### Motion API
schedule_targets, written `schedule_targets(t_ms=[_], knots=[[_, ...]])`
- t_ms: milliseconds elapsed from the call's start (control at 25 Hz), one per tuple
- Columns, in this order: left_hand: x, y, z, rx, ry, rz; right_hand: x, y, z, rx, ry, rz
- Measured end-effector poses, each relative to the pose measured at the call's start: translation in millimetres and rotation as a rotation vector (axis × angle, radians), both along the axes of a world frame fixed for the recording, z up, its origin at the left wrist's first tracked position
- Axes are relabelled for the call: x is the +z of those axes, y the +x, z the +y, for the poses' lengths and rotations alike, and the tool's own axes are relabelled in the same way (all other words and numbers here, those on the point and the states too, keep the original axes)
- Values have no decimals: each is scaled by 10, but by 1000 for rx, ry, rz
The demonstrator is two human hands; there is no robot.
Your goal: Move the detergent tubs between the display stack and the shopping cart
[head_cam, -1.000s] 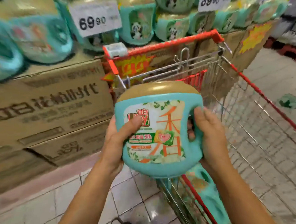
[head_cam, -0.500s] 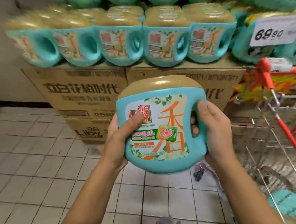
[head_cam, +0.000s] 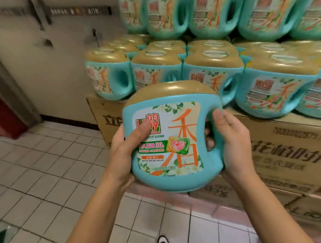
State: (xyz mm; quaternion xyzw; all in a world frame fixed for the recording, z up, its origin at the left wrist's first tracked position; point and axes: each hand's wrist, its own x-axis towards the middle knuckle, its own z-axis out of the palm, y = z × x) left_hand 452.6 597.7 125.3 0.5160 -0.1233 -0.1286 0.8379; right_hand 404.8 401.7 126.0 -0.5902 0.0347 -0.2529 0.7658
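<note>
One detergent tub (head_cam: 172,139) is held upright in mid-air, label toward the camera and gold lid uppermost, in front of the display stack (head_cam: 211,68) and touching none of it. Its left flank is cupped by the left hand (head_cam: 123,151), the thumb laid across the label and the fingers wrapped behind, out of sight. Its moulded handle is gripped by the right hand (head_cam: 233,141), the thumb hooked over the top and the fingers curled through the opening. Behind it, further tubs are ranged in rows, a second tier resting on the lids of the first, all carried on cardboard cartons (head_cam: 287,151) standing on the tiled floor (head_cam: 38,174). The shopping cart is not in view.

Whether the tub is being taken away or brought back cannot be told. If it is to be set down, no open slot can be made out in the front row, so only rounded lids or the narrow strip of carton top before the row are offered. Placed off-centre on either, it could rock and slide to the floor. A neighbouring tub could also be knocked as the right-hand fingers are drawn from the handle.
</note>
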Motion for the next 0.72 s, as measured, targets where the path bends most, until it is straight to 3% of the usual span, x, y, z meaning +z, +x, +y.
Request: schedule_targets(t_ms=[440, 720], knots=[[1186, 2232, 281, 4, 44, -277, 1198, 2265, 251, -23, -149, -220], [1736, 3506, 667, -67, 319, -416, 1578, 3345, 582, -195, -218, -290]])
